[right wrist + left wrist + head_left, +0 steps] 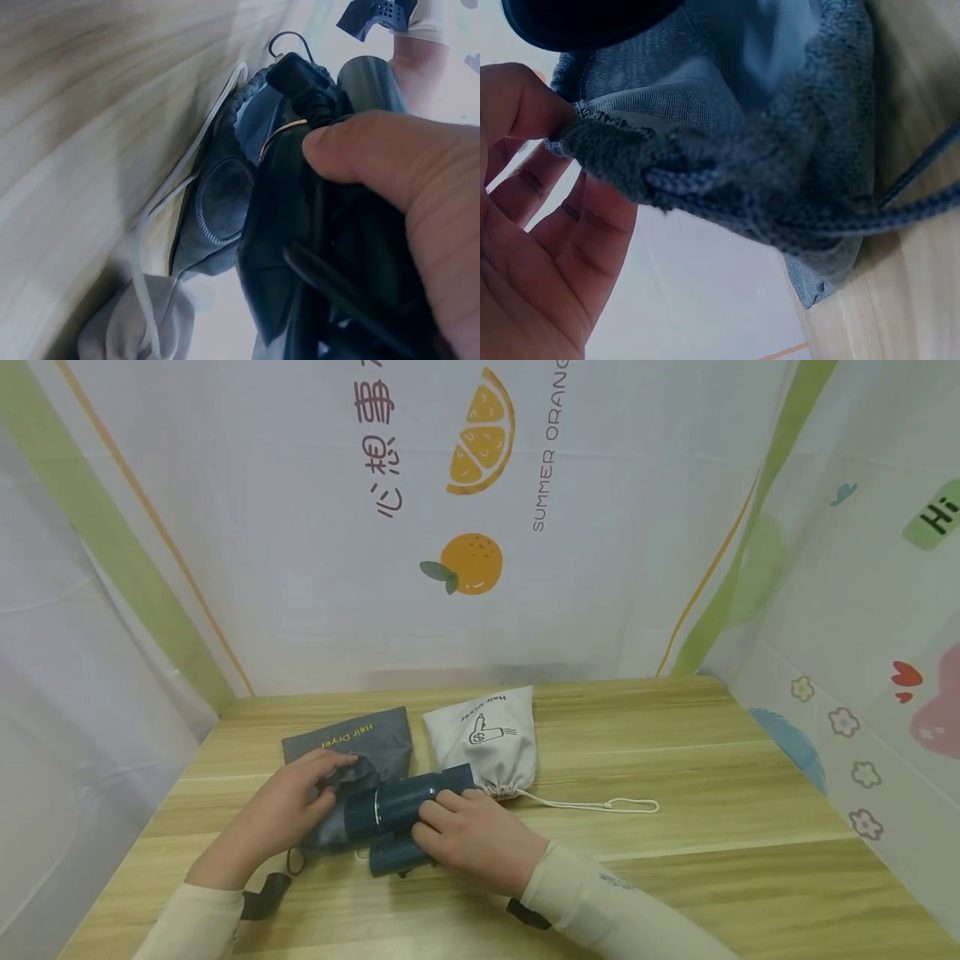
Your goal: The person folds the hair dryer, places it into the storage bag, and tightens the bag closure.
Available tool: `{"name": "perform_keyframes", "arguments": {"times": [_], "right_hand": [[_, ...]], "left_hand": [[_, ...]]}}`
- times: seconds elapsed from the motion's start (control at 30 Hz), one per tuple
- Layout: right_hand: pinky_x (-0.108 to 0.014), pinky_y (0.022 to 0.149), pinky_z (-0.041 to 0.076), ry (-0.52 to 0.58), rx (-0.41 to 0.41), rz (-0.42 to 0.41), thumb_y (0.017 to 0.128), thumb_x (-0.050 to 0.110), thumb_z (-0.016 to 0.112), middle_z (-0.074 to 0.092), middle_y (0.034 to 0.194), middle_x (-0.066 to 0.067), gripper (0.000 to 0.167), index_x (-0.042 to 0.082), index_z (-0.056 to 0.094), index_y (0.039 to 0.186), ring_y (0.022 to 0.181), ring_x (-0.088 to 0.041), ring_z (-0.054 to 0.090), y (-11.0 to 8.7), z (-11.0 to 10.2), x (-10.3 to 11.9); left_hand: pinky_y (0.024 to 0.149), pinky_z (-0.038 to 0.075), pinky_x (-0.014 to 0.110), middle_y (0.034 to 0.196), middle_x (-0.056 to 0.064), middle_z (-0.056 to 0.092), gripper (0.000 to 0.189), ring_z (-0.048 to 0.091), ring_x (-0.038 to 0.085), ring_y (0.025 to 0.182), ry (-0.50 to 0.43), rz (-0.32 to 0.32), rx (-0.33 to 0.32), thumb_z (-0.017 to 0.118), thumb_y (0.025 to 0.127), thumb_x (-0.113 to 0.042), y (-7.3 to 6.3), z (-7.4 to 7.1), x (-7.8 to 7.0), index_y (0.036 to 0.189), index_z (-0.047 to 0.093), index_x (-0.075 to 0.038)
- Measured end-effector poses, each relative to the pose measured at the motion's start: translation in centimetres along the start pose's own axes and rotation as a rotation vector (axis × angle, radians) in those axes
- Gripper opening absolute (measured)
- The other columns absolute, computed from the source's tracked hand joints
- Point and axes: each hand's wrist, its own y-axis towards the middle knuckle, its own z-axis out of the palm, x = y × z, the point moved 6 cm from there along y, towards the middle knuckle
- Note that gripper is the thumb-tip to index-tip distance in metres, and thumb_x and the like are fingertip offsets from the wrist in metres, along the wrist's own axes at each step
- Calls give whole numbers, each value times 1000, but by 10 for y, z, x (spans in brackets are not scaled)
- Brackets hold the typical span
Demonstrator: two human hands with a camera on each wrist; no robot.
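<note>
My left hand (273, 814) pinches the rim of a dark grey drawstring bag (386, 747) marked "Hair Dryer". In the left wrist view the mouth of the bag (817, 97) gapes, with its drawcord hanging from the hem. My right hand (480, 839) grips a folded dark blue hair dryer (408, 802), its thumb over the body and cord in the right wrist view. One round end of the dryer (592, 19) is at the bag's mouth; how far inside it reaches, I cannot tell. A black plug (296, 79) lies against the dryer beside the thumb.
A light grey drawstring bag (487, 735) with a dryer drawing lies behind the right hand. Its white cord (585, 805) stretches right across the wooden table (712, 760). Printed white curtains (600, 585) hang at the back and sides.
</note>
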Motion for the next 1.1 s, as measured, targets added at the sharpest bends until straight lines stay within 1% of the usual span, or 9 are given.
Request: {"name": "perform_keyframes", "arguments": {"times": [0.17, 0.27, 0.37, 0.5, 0.73, 0.97, 1.1], "right_hand": [[-25, 59, 41, -22, 9, 9, 89, 31, 69, 55, 94, 6, 14, 21, 63, 97, 82, -13, 51, 6, 1, 3], [-26, 59, 43, -21, 34, 20, 87, 34, 71, 56, 95, 5, 19, 21, 64, 98, 82, -13, 51, 8, 4, 4], [-26, 60, 45, -14, 50, 49, 86, 35, 73, 56, 96, 4, 21, 20, 64, 98, 82, -14, 53, 10, 6, 4], [-25, 60, 45, -5, 46, 100, 84, 36, 75, 57, 96, 3, 24, 18, 65, 97, 82, -14, 54, 13, 7, 2], [-25, 58, 45, -11, 67, 164, 82, 41, 79, 56, 94, 3, 31, 18, 65, 98, 80, -14, 53, 20, 11, 2], [-25, 56, 43, 20, 68, 222, 80, 40, 80, 56, 93, 2, 34, 16, 66, 100, 77, -14, 52, 29, 19, 1], [-25, 56, 44, 32, 98, 255, 79, 43, 80, 57, 95, 2, 38, 16, 66, 103, 78, -14, 53, 33, 22, 0]], "left_hand": [[71, 51, 36, 119, 9, 65, 43, 57, 14, 87, -11, 15, -6, 62, 83, 10, 1, 1, -2, 123, 65, -2], [67, 50, 32, 118, 8, 65, 43, 54, 9, 81, -29, 16, 2, 62, 83, 10, 0, 3, -2, 124, 65, -2], [63, 47, 28, 119, 7, 64, 44, 51, 6, 76, -42, 10, 16, 62, 84, 10, 0, 4, -2, 126, 64, -2], [59, 44, 24, 119, 8, 63, 45, 48, 4, 72, -62, 7, 24, 62, 84, 10, -1, 6, -2, 128, 63, -2], [60, 45, 24, 120, 11, 61, 46, 48, 3, 72, -64, 4, 36, 62, 84, 9, 0, 10, -2, 129, 62, 0], [62, 45, 24, 118, 8, 62, 47, 48, 3, 72, -52, 23, 6, 63, 82, 10, 2, 9, -5, 128, 63, 0], [61, 44, 24, 120, 8, 61, 46, 47, 2, 71, -45, 18, 15, 62, 83, 9, 2, 9, -6, 129, 62, 0]]}}
